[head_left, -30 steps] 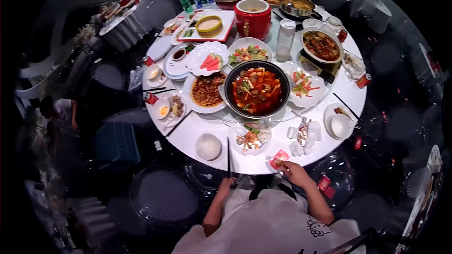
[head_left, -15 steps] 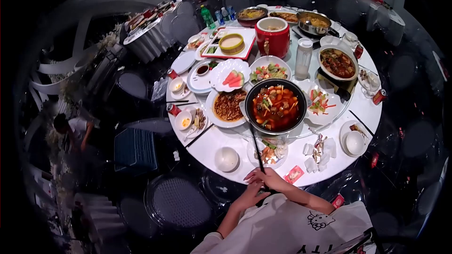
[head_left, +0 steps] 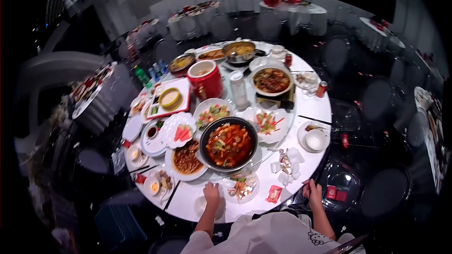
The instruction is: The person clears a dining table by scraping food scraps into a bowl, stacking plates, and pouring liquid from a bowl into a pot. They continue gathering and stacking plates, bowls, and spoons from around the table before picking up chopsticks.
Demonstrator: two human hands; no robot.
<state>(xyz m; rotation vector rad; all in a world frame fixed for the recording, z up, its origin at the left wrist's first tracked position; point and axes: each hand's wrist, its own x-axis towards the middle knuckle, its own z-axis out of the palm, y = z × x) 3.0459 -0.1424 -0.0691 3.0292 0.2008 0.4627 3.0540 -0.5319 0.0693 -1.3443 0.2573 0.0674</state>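
Note:
My left hand (head_left: 212, 193) lies over a small white bowl (head_left: 203, 207) near the front edge of the round white table (head_left: 183, 202), fingers curled on its rim. My right hand (head_left: 313, 193) is curled at the table's right front edge; I cannot tell whether it holds anything. Between my hands sit a small plate of food scraps (head_left: 241, 187) and a red packet (head_left: 274, 194). Just beyond is a black pot of red stew (head_left: 229, 145).
Many dishes crowd the table: a brown-sauced plate (head_left: 187, 158), a watermelon plate (head_left: 181, 131), a red pot (head_left: 205, 80), a clear bottle (head_left: 238, 89), crumpled napkins (head_left: 286, 164), a bowl on a plate (head_left: 314, 138). Dark chairs ring the table; other set tables stand behind.
The view has tilted up, showing more of the room. My hands have parted: the left went to the white bowl, the right to the table's right edge. The chopsticks no longer show over the plate.

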